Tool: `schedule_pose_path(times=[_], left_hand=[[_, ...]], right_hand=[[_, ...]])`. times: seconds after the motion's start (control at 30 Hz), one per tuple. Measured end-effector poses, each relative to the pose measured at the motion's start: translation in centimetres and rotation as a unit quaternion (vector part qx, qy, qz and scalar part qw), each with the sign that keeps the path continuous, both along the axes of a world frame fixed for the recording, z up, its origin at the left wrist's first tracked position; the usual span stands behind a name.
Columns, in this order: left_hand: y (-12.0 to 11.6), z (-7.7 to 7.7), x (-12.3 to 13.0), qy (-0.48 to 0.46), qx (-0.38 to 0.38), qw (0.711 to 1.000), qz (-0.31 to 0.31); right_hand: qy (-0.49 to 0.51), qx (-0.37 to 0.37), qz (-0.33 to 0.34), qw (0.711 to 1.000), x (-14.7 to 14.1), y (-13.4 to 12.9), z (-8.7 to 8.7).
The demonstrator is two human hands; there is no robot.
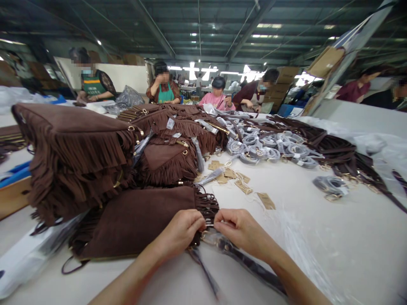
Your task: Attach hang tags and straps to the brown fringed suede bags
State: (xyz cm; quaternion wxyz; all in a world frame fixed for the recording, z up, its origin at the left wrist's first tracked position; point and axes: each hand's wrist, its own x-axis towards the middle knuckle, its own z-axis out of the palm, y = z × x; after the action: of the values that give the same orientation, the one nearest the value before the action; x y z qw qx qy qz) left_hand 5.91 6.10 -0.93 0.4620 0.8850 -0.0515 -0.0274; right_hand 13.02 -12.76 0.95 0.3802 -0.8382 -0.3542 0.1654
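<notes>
A dark brown fringed bag (143,216) lies flat on the white table in front of me. At its right corner my left hand (187,228) is closed in a pinch. My right hand (243,231) pinches just across from it, a small gap between them. What the fingers hold is too small to make out. Below the hands, a gold clasp (208,237) sits at the end of a dark strap (254,264) wrapped in clear plastic. A thin dark zipper pull (203,269) hangs from the bag's corner onto the table.
Stacked fringed bags (79,148) rise at the left. Kraft tags (265,201) with strings lie beyond my hands. Coiled straps in plastic (254,148) and loose brown straps (330,146) fill the back right. Thin clear plastic strands (299,245) lie at right. Several people work across the table.
</notes>
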Motion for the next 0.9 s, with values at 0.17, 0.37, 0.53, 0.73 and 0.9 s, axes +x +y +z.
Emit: schedule_pose_path(times=[0.17,0.37,0.53,0.73,0.9], left_hand=[[0.3,-0.2,-0.2,-0.029,0.099,0.993,-0.060],[0.2,0.5,-0.7,-0.009,0.130,0.989,-0.071],[0.2,1.4,-1.0,0.029,0.161,0.983,-0.082],[-0.2,1.6,-0.9,0.033,0.203,0.975,-0.079],[-0.3,1.7,-0.3,0.035,0.231,0.969,-0.075]], right_hand=[[0.021,0.014,0.053,0.998,-0.1,-0.5,0.2],[-0.028,-0.024,0.156,0.987,-1.1,0.3,-1.0],[-0.110,-0.116,0.173,0.972,-1.4,0.8,-1.5],[-0.209,-0.192,0.148,0.947,-1.3,1.1,-2.2],[-0.211,-0.193,0.144,0.947,-0.9,0.8,-2.1]])
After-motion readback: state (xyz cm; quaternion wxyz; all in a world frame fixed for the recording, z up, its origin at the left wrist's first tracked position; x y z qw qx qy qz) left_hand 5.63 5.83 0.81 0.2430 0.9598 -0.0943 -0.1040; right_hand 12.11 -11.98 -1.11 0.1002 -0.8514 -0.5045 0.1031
